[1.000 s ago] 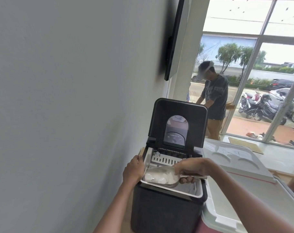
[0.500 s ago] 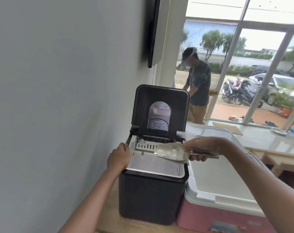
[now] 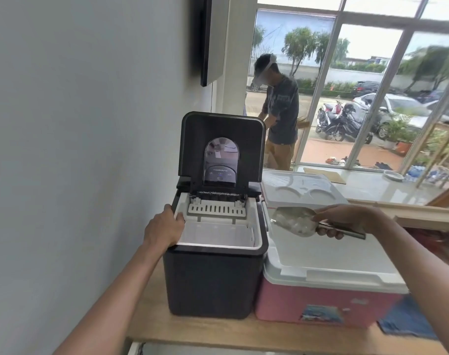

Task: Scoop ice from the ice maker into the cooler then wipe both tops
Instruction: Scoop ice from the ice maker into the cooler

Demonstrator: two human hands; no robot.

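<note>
The black ice maker (image 3: 210,280) stands on a wooden counter with its lid up and its white basket showing. My left hand (image 3: 164,229) grips its left rim, fingers curled over the edge. To its right sits the pink cooler (image 3: 321,301) with a white rim; its white lid (image 3: 303,185) is tilted up at the back. My right hand (image 3: 344,221) holds the handle of a metal scoop (image 3: 292,221). The scoop carries several ice pieces and hangs over the cooler's open top, near its left side.
A grey wall runs close along the left, with a dark screen (image 3: 205,39) mounted above. A blue cloth (image 3: 408,319) lies on the counter (image 3: 192,331) at the lower right. Behind the cooler a person (image 3: 279,116) stands by large windows.
My right hand has lifted the filled scoop out of the ice maker's basket and carried it right, over the cooler. My left hand has stayed on the ice maker's rim.
</note>
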